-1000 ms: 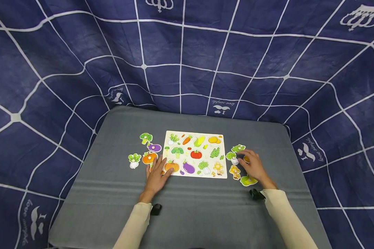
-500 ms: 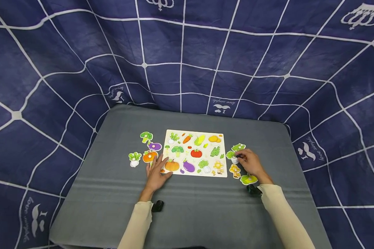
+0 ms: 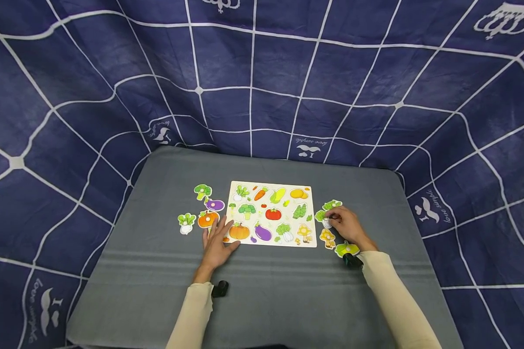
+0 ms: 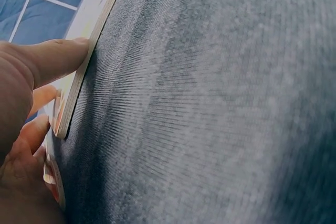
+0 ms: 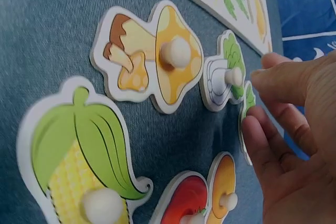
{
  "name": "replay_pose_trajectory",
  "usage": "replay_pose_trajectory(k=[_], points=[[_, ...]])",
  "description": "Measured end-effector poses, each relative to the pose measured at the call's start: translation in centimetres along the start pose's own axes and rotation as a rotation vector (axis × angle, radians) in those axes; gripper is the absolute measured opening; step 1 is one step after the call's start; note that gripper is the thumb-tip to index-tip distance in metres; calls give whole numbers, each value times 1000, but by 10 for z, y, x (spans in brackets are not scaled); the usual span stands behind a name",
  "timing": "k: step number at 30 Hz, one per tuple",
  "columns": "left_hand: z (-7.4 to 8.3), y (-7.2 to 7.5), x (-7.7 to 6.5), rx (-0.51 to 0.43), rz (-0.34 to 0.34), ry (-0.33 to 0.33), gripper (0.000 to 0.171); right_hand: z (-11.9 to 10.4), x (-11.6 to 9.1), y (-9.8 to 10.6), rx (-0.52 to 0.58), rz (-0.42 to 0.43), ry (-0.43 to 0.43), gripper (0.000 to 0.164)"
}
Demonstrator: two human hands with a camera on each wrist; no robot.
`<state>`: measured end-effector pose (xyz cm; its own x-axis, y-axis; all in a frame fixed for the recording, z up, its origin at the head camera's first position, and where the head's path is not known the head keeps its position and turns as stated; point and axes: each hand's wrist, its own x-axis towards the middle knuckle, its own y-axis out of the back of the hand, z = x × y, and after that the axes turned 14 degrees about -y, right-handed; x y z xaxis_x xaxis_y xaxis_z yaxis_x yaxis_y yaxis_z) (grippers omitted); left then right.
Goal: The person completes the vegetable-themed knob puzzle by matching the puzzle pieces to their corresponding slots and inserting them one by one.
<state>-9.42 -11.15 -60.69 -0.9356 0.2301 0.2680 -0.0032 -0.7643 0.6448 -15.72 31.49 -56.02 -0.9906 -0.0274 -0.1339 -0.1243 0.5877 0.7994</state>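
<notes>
My left hand [image 3: 216,249] rests, fingers spread, on the lower left corner of a wooden vegetable puzzle board [image 3: 295,223]; its thumb [image 4: 63,57] lies along the board's front edge in the left wrist view. To the right of the board, my right hand [image 3: 348,227] hovers beside the bok choy piece [image 5: 215,85]. In the right wrist view, its thumb and bent fingers are parted and apart from that piece's wooden knob [image 5: 233,76], holding nothing. A green leafy piece [image 5: 249,100] lies partly behind the fingers. The mushroom piece [image 5: 131,72] is close by.
Corn [image 5: 79,145], tomato [image 5: 184,195] and orange-yellow [image 5: 223,182] pieces lie near the right hand. Left of the board are broccoli [image 3: 203,192], eggplant [image 3: 214,205], pumpkin [image 3: 207,219] and white radish [image 3: 186,223] pieces. A blue curtain [image 3: 227,111] hangs behind the grey table [image 3: 270,295].
My right hand has shifted slightly left towards the bok choy piece. The orange-yellow piece that showed by its fingers is now hidden in the head view. My left hand stays on the board.
</notes>
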Motion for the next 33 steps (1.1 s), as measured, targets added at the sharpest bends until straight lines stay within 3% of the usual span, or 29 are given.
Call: replay_pose_trajectory(k=[5, 10, 21, 33], points=[[-1, 0, 3, 8, 17, -20, 67, -2, 8, 1, -46, 11, 103, 19], [0, 1, 4, 2, -2, -4, 68, -4, 14, 2, -107, -38, 170, 22], [2, 0, 0, 3, -22, 19, 69, 1, 13, -4, -110, -92, 156, 18], [3, 0, -1, 8, -10, 9, 69, 5, 17, -12, -112, -35, 186, 18]])
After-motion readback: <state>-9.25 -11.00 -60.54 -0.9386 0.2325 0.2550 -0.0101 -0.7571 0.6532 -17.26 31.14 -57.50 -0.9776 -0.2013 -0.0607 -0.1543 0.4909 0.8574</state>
